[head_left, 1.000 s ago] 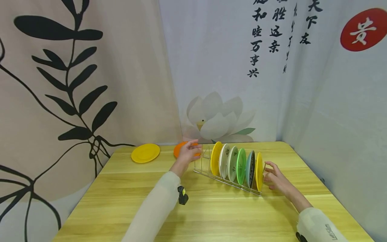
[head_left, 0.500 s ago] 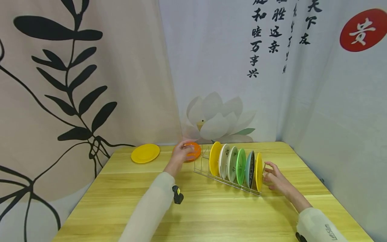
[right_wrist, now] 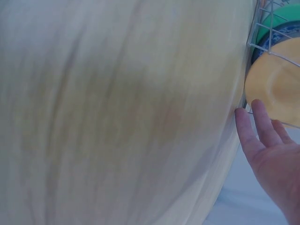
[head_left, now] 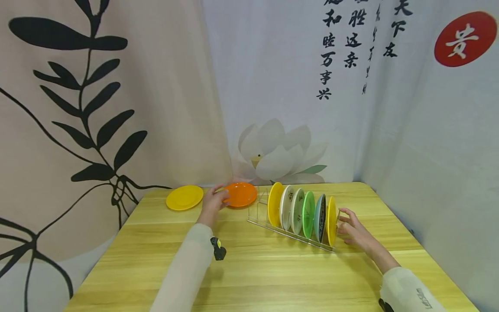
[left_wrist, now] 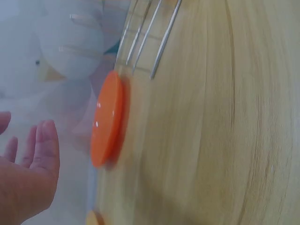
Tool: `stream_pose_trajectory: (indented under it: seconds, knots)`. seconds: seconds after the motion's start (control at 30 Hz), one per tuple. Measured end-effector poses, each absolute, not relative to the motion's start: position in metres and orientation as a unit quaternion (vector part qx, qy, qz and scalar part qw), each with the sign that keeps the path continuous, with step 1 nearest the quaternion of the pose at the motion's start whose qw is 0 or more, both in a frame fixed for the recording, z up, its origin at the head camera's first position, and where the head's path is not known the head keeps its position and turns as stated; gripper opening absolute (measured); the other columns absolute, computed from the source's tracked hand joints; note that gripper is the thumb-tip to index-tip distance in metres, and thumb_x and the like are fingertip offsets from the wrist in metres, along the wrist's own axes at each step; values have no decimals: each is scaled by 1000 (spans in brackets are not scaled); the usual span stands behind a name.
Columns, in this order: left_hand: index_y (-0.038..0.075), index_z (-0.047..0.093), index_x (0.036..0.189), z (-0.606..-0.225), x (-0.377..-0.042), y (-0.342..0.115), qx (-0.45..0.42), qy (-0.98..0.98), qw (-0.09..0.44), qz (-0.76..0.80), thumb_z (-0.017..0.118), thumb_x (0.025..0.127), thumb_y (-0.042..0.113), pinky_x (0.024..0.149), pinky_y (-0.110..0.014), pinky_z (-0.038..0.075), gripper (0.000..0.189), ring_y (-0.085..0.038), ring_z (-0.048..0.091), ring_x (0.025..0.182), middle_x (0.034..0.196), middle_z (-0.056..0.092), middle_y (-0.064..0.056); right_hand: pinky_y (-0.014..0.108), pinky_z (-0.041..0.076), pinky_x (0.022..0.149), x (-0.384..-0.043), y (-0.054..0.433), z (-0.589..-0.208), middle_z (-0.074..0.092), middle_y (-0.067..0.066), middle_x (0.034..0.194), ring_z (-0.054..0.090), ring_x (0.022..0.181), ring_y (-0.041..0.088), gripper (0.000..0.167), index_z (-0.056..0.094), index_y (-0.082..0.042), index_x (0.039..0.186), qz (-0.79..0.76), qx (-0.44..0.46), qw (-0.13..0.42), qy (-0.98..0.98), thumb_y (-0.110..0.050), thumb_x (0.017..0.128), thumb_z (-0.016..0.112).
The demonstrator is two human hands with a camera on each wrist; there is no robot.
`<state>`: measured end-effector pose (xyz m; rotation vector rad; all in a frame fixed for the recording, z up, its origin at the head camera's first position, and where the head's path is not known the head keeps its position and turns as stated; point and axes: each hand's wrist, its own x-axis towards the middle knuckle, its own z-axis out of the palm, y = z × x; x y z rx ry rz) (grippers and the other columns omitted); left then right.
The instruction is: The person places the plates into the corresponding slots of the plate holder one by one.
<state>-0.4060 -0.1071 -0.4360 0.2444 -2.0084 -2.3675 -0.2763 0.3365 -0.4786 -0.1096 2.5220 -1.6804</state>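
Note:
In the head view, my left hand [head_left: 212, 203] is at the left edge of an orange plate [head_left: 242, 195] lying flat on the table. The left wrist view shows that hand [left_wrist: 30, 173] empty, its fingers spread beside the orange plate [left_wrist: 108, 119]. A wire dish rack [head_left: 290, 236] holds a row of plates on edge. My right hand [head_left: 354, 229] is at the rack's right end, with loosely extended fingers beside the outermost yellow plate [head_left: 332, 222]. In the right wrist view, the fingertips of the right hand [right_wrist: 276, 164] are right at the rack's end wires.
A second yellow plate [head_left: 184, 198] lies flat at the table's back left. In the rack stand another yellow plate [head_left: 275, 204], pale plates, a green plate [head_left: 308, 214] and a dark-patterned plate [head_left: 320, 218]. Printed curtains [head_left: 175, 108] hang behind the wooden table [head_left: 273, 277].
My left hand has moved left from the rack's left end, across the orange plate to its left edge, uncovering most of it. The right hand stays at the rack's end.

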Motion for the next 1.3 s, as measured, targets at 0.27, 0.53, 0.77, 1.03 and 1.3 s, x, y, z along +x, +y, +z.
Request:
stream_pose_trajectory:
  seconds: [0.27, 0.53, 0.77, 1.03, 1.3]
  knots:
    - [3, 45, 145, -449, -409, -113, 123, -633, 33, -763, 60, 98, 10, 98, -46, 50, 50, -23, 60, 93, 121, 57, -20, 66, 45, 95, -276, 338, -479, 13, 34, 157, 43, 128, 53, 69, 5, -14, 156, -562, -35, 55, 825, -23, 99, 43]
    - [2, 46, 143, -467, -417, -104, 158, -625, 49, -763, 62, 97, 11, 95, -45, 51, 50, -33, 57, 104, 114, 56, -18, 65, 45, 96, -275, 340, -480, 12, 34, 157, 43, 129, 52, 69, 5, -14, 156, -558, -29, 55, 828, -22, 99, 43]
    - [-1, 39, 146, -483, -414, -104, 179, -630, 39, -755, 61, 97, 14, 97, -43, 50, 56, -33, 56, 109, 124, 53, -18, 65, 44, 96, -275, 341, -480, 12, 34, 157, 42, 128, 53, 69, 5, -14, 156, -561, -31, 56, 826, -20, 98, 42]
    - [0, 42, 145, -495, -421, -102, 196, -629, 41, -751, 64, 95, 13, 81, -35, 56, 56, -23, 61, 90, 115, 56, -14, 66, 43, 97, -275, 340, -477, 13, 32, 158, 42, 129, 51, 67, 6, -16, 156, -561, -29, 55, 825, -23, 100, 43]
    - [0, 41, 146, -500, -429, -98, 207, -626, 40, -751, 64, 94, 10, 83, -36, 57, 58, -23, 61, 90, 119, 57, -23, 66, 44, 96, -278, 337, -477, 13, 33, 157, 42, 129, 52, 67, 8, -16, 155, -563, -29, 53, 824, -25, 100, 44]
